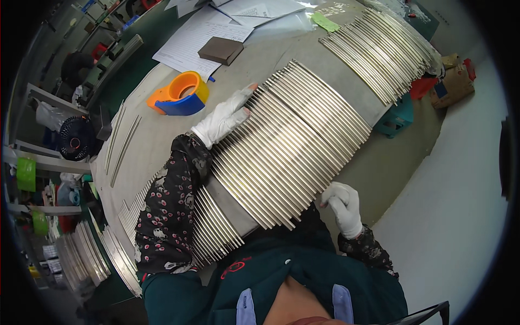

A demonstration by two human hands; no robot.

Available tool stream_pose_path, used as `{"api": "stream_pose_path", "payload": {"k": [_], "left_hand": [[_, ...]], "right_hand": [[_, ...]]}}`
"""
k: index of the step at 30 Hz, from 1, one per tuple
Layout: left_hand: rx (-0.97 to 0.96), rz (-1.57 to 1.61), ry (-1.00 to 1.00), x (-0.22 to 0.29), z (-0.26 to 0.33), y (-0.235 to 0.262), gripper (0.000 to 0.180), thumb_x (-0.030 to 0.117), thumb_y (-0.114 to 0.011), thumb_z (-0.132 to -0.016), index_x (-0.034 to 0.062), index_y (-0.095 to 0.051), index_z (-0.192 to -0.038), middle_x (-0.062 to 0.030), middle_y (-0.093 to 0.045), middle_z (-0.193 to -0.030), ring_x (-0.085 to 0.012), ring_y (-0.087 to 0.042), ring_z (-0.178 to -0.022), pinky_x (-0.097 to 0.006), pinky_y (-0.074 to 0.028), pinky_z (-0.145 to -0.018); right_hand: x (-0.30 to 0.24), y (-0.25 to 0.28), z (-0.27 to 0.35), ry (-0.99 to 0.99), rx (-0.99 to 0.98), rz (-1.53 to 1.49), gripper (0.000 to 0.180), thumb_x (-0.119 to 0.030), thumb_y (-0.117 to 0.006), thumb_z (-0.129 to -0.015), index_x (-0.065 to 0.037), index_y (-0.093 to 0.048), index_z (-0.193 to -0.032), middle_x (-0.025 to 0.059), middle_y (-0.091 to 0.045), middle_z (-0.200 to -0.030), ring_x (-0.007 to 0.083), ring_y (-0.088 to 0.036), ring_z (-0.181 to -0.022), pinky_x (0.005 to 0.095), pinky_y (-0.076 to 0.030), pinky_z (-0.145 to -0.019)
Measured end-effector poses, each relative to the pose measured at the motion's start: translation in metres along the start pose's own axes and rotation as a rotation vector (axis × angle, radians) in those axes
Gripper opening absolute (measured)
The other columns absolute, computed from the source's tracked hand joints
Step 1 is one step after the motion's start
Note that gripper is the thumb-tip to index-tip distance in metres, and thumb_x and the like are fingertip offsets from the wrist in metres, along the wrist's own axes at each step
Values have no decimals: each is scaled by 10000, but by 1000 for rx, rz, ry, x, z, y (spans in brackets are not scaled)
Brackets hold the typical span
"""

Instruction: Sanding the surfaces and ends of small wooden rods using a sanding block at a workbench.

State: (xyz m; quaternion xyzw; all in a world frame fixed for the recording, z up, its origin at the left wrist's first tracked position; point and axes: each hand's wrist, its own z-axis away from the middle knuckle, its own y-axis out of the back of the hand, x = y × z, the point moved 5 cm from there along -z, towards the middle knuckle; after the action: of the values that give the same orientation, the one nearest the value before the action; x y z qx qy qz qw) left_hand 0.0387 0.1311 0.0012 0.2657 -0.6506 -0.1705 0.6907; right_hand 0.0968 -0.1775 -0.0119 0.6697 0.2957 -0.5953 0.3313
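Currently both white-gloved hands bracket a row of thin metal rods laid side by side on the grey bench. Left hand rests open, fingers spread on the rods' far-left ends; right hand curls loosely closed against the near-right ends. Rods' long axes run between the hands.

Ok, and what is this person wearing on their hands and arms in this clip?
Both the left hand and the right hand wear white knit gloves; on the left glove some fingertips appear cut away. Both forearms are covered by dark sleeves printed with small red and white flowers, gathered at the wrists. No watch or jewellery shows.
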Motion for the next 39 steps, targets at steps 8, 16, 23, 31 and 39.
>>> {"api": "stream_pose_path", "payload": {"k": [8, 16, 23, 31, 39], "left_hand": [[59, 65, 86, -6, 44, 28, 943, 744, -306, -869, 46, -207, -1495, -116, -273, -1530, -234, -217, -1430, -337, -129, -1162], [53, 65, 54, -5, 71, 12, 870, 694, -319, -901, 51, -250, -1483, -129, -305, -1513, -255, -251, -1416, -335, -159, -1155], [195, 10, 25, -17, 97, 38, 734, 594, -347, -958, 79, -280, -1478, -134, -313, -1511, -264, -267, -1410, -336, -199, -1148], [69, -286, -15, -20, 95, 19, 739, 563, -376, -956, 53, -253, -1476, -250, -223, -1516, -376, -131, -1437, -392, -142, -1163], [36, -643, -7, -9, 91, 7, 818, 596, -451, -897, 27, -272, -1458, -288, -223, -1493, -416, -169, -1413, -435, -179, -1151]], "right_hand": [[3, -6, 12, -4, -386, 36, 96, -58, -596, -762, 3, -598, -688, 124, -639, -716, 218, -608, -632, 311, -487, -602], [-3, -44, 1, -29, -570, 204, 105, -111, -640, -775, -23, -682, -736, 98, -668, -701, 241, -635, -635, 332, -507, -614], [-15, -56, 22, 228, -796, 246, 130, -129, -657, -764, -11, -664, -818, 105, -693, -816, 260, -646, -701, 335, -519, -666], [-10, -72, 11, 194, -845, 312, 292, -259, -671, -786, -17, -708, -947, 161, -686, -842, 307, -661, -744, 355, -536, -698], [-16, -92, 9, 223, -870, 396, 409, -338, -694, -796, -23, -677, -1056, 174, -669, -803, 320, -649, -728, 366, -523, -675]]}}
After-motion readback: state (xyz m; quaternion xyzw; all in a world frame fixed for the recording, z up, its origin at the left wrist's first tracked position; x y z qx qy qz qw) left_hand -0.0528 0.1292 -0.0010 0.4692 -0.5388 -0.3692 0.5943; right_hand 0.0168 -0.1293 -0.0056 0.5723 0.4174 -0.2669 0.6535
